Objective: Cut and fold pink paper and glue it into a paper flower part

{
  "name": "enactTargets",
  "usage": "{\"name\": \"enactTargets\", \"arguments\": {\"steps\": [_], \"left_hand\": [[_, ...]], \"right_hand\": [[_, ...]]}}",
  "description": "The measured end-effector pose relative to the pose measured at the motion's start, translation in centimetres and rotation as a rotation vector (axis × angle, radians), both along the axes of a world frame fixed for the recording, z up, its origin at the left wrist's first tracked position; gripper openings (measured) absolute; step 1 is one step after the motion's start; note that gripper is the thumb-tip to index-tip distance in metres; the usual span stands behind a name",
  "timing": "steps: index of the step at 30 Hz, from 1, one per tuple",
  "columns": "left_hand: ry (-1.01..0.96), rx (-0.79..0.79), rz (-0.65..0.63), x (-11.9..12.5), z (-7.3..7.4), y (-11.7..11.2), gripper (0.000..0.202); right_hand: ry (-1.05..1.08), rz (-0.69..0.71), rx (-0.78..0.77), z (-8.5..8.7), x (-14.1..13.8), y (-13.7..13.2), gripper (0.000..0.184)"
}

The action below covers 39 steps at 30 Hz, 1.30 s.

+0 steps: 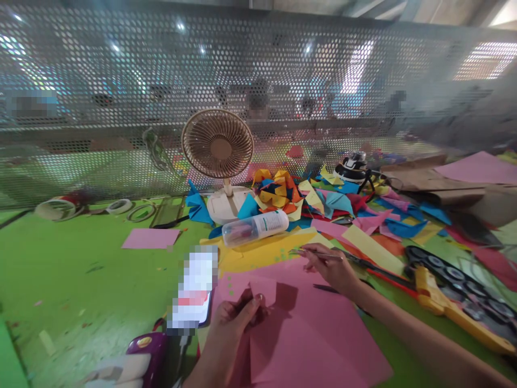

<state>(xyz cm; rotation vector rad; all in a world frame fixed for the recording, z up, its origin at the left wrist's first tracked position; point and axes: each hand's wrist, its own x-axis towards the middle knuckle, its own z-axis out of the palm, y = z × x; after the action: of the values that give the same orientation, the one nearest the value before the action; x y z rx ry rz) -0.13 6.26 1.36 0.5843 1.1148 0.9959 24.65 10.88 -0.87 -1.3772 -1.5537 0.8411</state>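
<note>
The left hand pinches a small pink piece between thumb and fingers, raised over the big pink sheet, where its shadow falls just to the right; it is likely lifted so its edges stay free. The right hand is closed on a slim metal tool, perhaps tweezers, gripped near the fingertips like a pen, presumably for fine control. The tool's tip points left, beside green bits on the yellow sheet; its long axis runs nearly across the view, dipping slightly rightward. The piece's broad face turns toward the viewer; its long axis is unclear with fingers covering one side. The phone lies left of the sheets on the counter, probably for easy viewing, its length slanting away
</note>
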Motion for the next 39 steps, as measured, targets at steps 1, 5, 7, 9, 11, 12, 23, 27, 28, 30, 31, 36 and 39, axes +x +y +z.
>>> {"name": "enactTargets", "arguments": {"steps": [1, 5, 7, 9, 11, 12, 23, 27, 28, 30, 31, 36, 39], "left_hand": [[-0.005, -0.004, 0.002, 0.0, 0.1, 0.0, 0.032], [0.008, -0.052, 0.013, 0.0, 0.5, -0.4, 0.032], [-0.01, -0.081, 0.012, 0.2, 0.6, -0.6, 0.031], [-0.046, -0.094, 0.013, 0.3, 0.5, -0.7, 0.032], [-0.067, -0.098, -0.015, 0.4, 0.4, -0.8, 0.032], [-0.076, -0.096, -0.035, 0.5, 0.4, -0.9, 0.032], [-0.106, -0.067, -0.091, 0.3, 0.8, -0.9, 0.028], [-0.108, -0.067, -0.052, 0.4, 0.8, -1.0, 0.029], [-0.113, -0.067, -0.044, 0.5, 0.9, -1.0, 0.029], [-0.134, -0.069, -0.042, 0.6, 0.9, -1.1, 0.03], [-0.144, -0.072, -0.044, 0.6, 1.0, -1.1, 0.03], [-0.164, -0.061, -0.057, 0.6, 1.0, -1.1, 0.032], [-0.153, -0.048, -0.08, 0.6, 1.1, -1.1, 0.031]], "right_hand": [[0.049, -0.002, -0.014, 0.4, -0.1, -0.1, 0.037], [0.235, 0.005, -0.082, 2.3, -1.0, -1.6, 0.036], [0.279, 0.026, -0.095, 3.0, -1.6, -2.8, 0.033], [0.276, 0.064, -0.084, 3.6, -2.3, -4.1, 0.029], [0.204, 0.113, -0.039, 3.8, -2.9, -5.2, 0.024], [0.15, 0.136, -0.013, 3.8, -3.2, -5.6, 0.022], [0.064, 0.172, 0.043, 3.6, -3.5, -6.3, 0.017], [0.201, 0.123, -0.103, 3.2, -3.5, -6.1, 0.024], [0.229, 0.118, -0.135, 3.0, -3.6, -6.0, 0.025], [0.281, 0.113, -0.184, 2.6, -3.7, -5.8, 0.026], [0.31, 0.112, -0.203, 2.4, -3.8, -5.7, 0.026], [0.464, 0.113, -0.289, 1.9, -4.3, -5.5, 0.028], [0.479, 0.117, -0.313, 1.8, -4.3, -5.5, 0.03]]}}
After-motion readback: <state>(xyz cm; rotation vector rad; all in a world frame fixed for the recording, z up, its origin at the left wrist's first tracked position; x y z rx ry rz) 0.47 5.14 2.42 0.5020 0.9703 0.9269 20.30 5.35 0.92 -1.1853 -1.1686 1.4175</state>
